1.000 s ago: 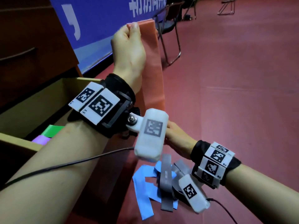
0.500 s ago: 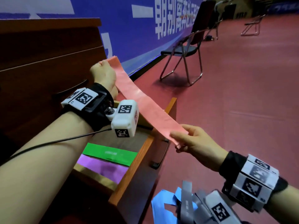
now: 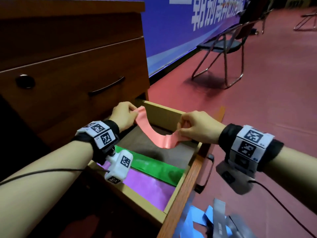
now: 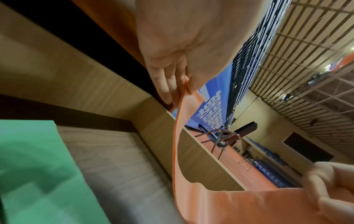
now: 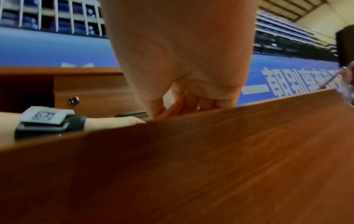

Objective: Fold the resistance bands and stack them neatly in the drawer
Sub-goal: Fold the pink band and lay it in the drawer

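Note:
A pink resistance band (image 3: 155, 134) sags in a curve over the far part of the open drawer (image 3: 181, 191). My left hand (image 3: 126, 114) pinches one end of it near the drawer's back corner. My right hand (image 3: 193, 127) pinches the other end above the drawer's front rail. In the left wrist view the pink band (image 4: 180, 151) runs down from my left fingers (image 4: 168, 84) toward the drawer floor. A green band (image 3: 154, 164) and a purple band (image 3: 147, 188) lie flat side by side in the near part of the drawer.
A wooden cabinet (image 3: 72, 62) with a shut upper drawer stands behind the open one. Blue bands (image 3: 193, 219) and grey bands (image 3: 221, 220) lie in a heap on the red floor at the front right. A folding chair (image 3: 223, 48) stands further back by the blue banner.
Both hands came down with the pink band from in front of the cabinet to just over the open drawer. The band went from stretched straight to slack, its middle sagging into the drawer.

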